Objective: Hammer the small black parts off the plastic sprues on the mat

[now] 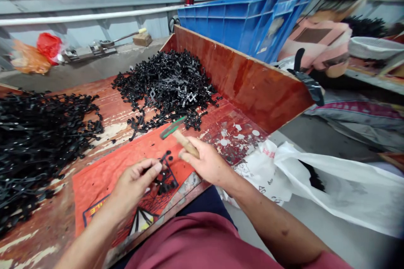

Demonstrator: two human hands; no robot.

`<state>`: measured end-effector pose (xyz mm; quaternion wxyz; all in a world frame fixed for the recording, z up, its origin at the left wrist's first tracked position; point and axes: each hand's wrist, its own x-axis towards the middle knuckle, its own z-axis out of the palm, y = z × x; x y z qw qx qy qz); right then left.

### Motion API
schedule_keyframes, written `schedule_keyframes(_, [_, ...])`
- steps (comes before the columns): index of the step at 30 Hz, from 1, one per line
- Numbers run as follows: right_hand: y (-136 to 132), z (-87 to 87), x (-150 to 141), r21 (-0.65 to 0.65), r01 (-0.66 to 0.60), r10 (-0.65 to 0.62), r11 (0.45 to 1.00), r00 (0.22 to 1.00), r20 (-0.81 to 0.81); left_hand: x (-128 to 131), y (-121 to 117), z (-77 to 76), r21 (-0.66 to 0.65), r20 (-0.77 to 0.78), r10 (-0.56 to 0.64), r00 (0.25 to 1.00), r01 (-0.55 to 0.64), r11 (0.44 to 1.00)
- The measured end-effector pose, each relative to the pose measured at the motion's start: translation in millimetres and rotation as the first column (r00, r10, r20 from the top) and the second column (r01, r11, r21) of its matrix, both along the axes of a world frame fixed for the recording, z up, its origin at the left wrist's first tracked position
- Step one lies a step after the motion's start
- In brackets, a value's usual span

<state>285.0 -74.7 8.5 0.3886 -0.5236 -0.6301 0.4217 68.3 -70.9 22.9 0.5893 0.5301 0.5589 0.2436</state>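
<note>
My right hand (210, 160) is closed round the wooden handle of a small hammer (186, 143). The hammer's narrow dark head, with green on it, points up and left over an orange-red printed cloth (123, 159). My left hand (136, 180) pinches a small black part (164, 162) between thumb and fingers; its exact shape is hard to make out. Just below those fingertips, several small black pieces (167, 185) lie on the cloth near the table's front edge. Beyond the hammer rises a heap of black parts (172, 80).
To the left spreads another large heap of black parts (41, 143). A reddish wooden board (243, 80) walls the table's right side, with a blue crate (233, 25) behind it. White sacks (331, 189) lie at the right. Another person's patterned sleeve (315, 42) shows at the far right.
</note>
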Motion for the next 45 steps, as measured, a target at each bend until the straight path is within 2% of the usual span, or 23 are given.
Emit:
schedule_keyframes(1, [-2.4, -4.1, 6.2, -0.012, 0.026, -0.025, 1.0, 0.999, 0.043, -3.8, 4.7, -2.2, 0.044, -0.058, 0.006, 0.998, -0.004, 0.999])
schedule_keyframes(3, [-10.2, -10.2, 19.5, -0.06, 0.037, -0.029, 0.997, 0.99, 0.135, -10.9, 15.5, -5.6, 0.15, -0.207, -0.029, 0.978, 0.061, 0.987])
schedule_keyframes(6, [-27.6, -12.2, 35.3, -0.142, 0.024, 0.018, 0.99, 0.957, 0.288, -15.7, 29.7, -7.5, 0.269, -0.457, -0.121, 0.881, 0.267, 0.925])
schedule_keyframes(8, [-39.6, -10.3, 40.3, -0.162, 0.038, 0.029, 0.986, 0.92, 0.392, -15.1, 35.4, -7.2, 0.283, -0.565, -0.151, 0.811, 0.363, 0.888])
schedule_keyframes(10, [-49.4, -8.4, 41.4, -0.157, 0.04, 0.038, 0.987, 0.885, 0.464, -14.1, 38.2, -6.7, 0.269, -0.614, -0.17, 0.771, 0.406, 0.873])
schedule_keyframes(13, [-57.8, -8.2, 39.7, -0.16, 0.013, 0.07, 0.987, 0.862, 0.503, -14.8, 40.0, -6.9, 0.265, -0.623, -0.195, 0.758, 0.438, 0.859])
schedule_keyframes(18, [-59.9, -12.5, 37.0, -0.16, 0.013, 0.077, 0.987, 0.834, 0.546, -15.3, 44.5, -7.4, 0.256, -0.56, -0.22, 0.799, 0.419, 0.871])
schedule_keyframes(22, [-59.1, -13.2, 36.5, -0.16, 0.017, 0.072, 0.987, 0.842, 0.535, -7.7, 48.0, -10.1, 0.203, -0.641, -0.182, 0.746, 0.393, 0.897])
schedule_keyframes(32, [-59.8, -11.2, 36.4, -0.148, 0.024, 0.056, 0.989, 0.856, 0.514, 2.8, 47.1, -20.5, 0.234, -0.731, -0.131, 0.67, 0.425, 0.874])
schedule_keyframes(37, [-59.9, -11.0, 36.8, -0.124, 0.02, 0.046, 0.992, 0.863, 0.504, 0.7, 47.6, -25.0, 0.288, -0.703, -0.085, 0.706, 0.391, 0.874])
schedule_keyframes(45, [-59.7, -13.0, 38.3, -0.079, 0.005, 0.036, 0.997, 0.863, 0.504, -4.0, 49.0, -31.0, 0.266, -0.645, -0.093, 0.759, 0.337, 0.903])
